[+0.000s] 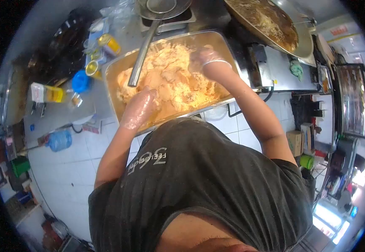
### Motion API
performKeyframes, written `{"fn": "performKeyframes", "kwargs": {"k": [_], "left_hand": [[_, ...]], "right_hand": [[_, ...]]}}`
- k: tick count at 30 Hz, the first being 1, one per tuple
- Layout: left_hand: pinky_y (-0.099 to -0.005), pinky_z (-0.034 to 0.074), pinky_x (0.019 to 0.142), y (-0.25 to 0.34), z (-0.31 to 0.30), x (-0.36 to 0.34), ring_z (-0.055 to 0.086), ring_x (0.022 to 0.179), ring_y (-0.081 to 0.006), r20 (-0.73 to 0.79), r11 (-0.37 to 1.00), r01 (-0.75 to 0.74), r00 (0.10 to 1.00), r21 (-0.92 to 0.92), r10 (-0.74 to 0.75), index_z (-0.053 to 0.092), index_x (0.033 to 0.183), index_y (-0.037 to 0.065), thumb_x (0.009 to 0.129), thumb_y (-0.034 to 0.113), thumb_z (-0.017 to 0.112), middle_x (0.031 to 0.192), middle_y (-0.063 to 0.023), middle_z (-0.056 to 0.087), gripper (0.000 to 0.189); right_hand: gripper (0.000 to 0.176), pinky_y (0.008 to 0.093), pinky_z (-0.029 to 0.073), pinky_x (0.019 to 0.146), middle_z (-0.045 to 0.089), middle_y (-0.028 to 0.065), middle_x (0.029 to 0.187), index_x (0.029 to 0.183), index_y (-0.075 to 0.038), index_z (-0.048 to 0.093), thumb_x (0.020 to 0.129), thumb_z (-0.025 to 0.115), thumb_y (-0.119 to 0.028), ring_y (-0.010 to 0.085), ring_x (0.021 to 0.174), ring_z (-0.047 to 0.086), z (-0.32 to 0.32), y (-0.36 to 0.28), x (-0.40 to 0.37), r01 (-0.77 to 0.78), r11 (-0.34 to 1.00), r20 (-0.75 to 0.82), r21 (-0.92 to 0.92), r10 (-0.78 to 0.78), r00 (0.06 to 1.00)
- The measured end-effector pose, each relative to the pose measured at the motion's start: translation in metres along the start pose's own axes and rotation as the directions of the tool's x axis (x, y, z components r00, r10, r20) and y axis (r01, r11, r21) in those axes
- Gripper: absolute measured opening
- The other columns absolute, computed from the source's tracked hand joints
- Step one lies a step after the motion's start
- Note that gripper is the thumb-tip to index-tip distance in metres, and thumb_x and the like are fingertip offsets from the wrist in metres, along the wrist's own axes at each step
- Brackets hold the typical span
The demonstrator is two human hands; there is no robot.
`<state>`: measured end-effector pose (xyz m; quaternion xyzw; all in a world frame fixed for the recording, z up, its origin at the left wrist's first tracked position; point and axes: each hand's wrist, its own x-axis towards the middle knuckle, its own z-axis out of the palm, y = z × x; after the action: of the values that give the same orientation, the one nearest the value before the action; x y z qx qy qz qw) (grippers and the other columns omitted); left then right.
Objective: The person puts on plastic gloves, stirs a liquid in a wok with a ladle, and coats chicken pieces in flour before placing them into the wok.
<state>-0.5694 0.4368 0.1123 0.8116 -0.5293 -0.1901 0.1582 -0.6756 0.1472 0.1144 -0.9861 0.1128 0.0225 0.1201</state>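
Note:
A large metal tray (pixel 112 90) in front of me holds pale, flour-coated pieces of what looks like raw chicken (pixel 174 77) in a loose orange-tinted coating. My left hand (pixel 141 107), in a clear plastic glove, is at the tray's near left side, its fingers curled against a coated piece. Toward the back right of the tray is my right hand (pixel 207 58), also gloved, with a white band at the wrist. Motion smears its fingers over the coating. The long handle of a strainer (pixel 142 54) reaches across the tray's left part, above the left hand.
A big wok of bubbling oil (pixel 270 23) stands at the back right. The strainer's mesh bowl (pixel 161 6) rests over a metal pan at the back. Left of the tray are yellow cans (pixel 109 45), a blue lid (pixel 80 81) and a yellow-and-white carton (pixel 48 93). A green cloth (pixel 296 70) lies right.

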Motion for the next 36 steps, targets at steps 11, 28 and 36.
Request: {"fn": "performKeyframes", "kwargs": {"k": [11,28,36], "left_hand": [[-0.0473,0.051,0.080,0.033,-0.022,0.030,0.064,0.093,-0.0410,-0.147,0.980,-0.193,0.969,0.047,0.198,0.062,0.105,0.002,0.092,0.016,0.059,0.096,-0.0214,0.061,0.019],[-0.0343,0.051,0.082,0.208,-0.185,0.122,0.062,0.087,-0.0169,-0.021,0.940,-0.250,0.967,-0.231,0.252,0.067,0.093,0.002,0.078,0.012,0.071,0.089,-0.0050,0.063,0.019],[-0.0394,0.057,0.083,0.332,-0.214,0.239,0.070,0.087,-0.0242,-0.225,0.896,-0.357,0.926,-0.264,0.303,0.069,0.097,0.002,0.084,0.021,0.072,0.093,-0.0125,0.073,0.024]], "right_hand": [[0.023,0.0466,0.056,0.076,0.072,0.0178,0.096,0.095,-0.005,0.074,0.077,0.075,-0.019,0.0374,0.085,0.070,-0.027,-0.027,-0.019,0.159,0.985,0.010,0.069,-0.160,0.987],[0.026,0.0365,0.057,0.074,0.073,0.0128,0.089,0.100,-0.007,0.074,0.076,0.075,-0.017,0.0236,0.080,0.070,-0.241,0.080,-0.102,0.292,0.920,-0.355,0.260,-0.190,0.915],[0.025,0.0372,0.056,0.078,0.072,0.0141,0.093,0.100,-0.004,0.074,0.079,0.074,-0.017,0.0271,0.084,0.069,-0.320,0.188,-0.133,-0.304,0.949,-0.320,-0.082,0.263,0.910]]}}
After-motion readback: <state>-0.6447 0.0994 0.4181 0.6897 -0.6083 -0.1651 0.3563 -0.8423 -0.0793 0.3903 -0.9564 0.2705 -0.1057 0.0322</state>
